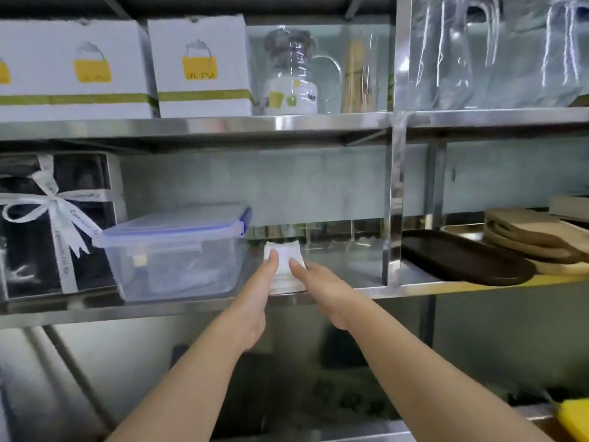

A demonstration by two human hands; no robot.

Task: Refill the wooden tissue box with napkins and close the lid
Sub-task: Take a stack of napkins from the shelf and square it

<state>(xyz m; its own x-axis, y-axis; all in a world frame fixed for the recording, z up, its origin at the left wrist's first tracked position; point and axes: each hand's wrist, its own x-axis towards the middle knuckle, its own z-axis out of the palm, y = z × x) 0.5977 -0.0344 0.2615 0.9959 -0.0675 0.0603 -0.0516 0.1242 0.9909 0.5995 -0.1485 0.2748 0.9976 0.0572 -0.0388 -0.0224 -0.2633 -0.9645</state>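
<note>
A white stack of napkins [283, 266] lies on the steel middle shelf [334, 293], between a clear plastic container and the shelf's upright post. My left hand [255, 295] reaches up with its thumb on the stack's left side. My right hand [318, 285] comes in from the right, its thumb on the stack's top right. Both hands clasp the stack from its two sides; the fingers under it are hidden. No wooden tissue box shows in the view.
A clear lidded container [172, 253] stands just left of the napkins, a ribboned black gift box [54, 224] further left. A dark tray [465, 260] and wooden boards [535, 237] lie right of the post [393, 199]. White cartons [200, 65] and a glass jug [293, 74] fill the shelf above.
</note>
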